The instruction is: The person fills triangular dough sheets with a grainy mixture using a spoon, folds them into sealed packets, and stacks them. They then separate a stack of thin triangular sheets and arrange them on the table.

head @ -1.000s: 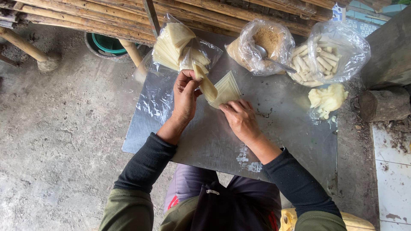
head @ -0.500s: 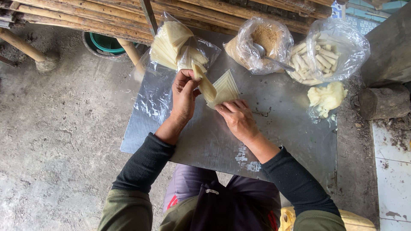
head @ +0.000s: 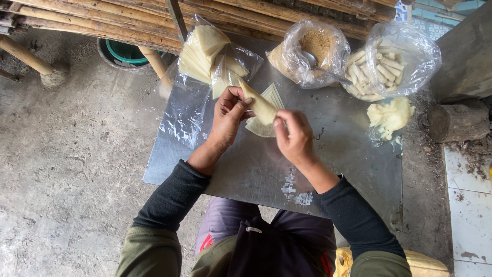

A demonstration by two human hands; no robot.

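My left hand (head: 229,114) and my right hand (head: 293,136) together hold a pale rolled pastry wrapper (head: 260,105) just above a metal sheet (head: 256,169). Left fingers pinch its upper end; right fingers grip its lower end. Under the roll lies a flat stack of thin wrapper sheets (head: 272,96) on the metal.
Behind the hands sit a plastic bag of stacked wrappers (head: 205,48), a bag of brown crumbly filling (head: 315,45) with a spoon, and a bag of finished rolls (head: 382,69). A lump of pale dough (head: 390,115) lies at right. Bamboo poles (head: 102,20) run along the top; a green bucket (head: 123,51) stands beneath.
Both hands have kept working the roll; the right hand has lifted from the metal sheet up to the roll's lower end.
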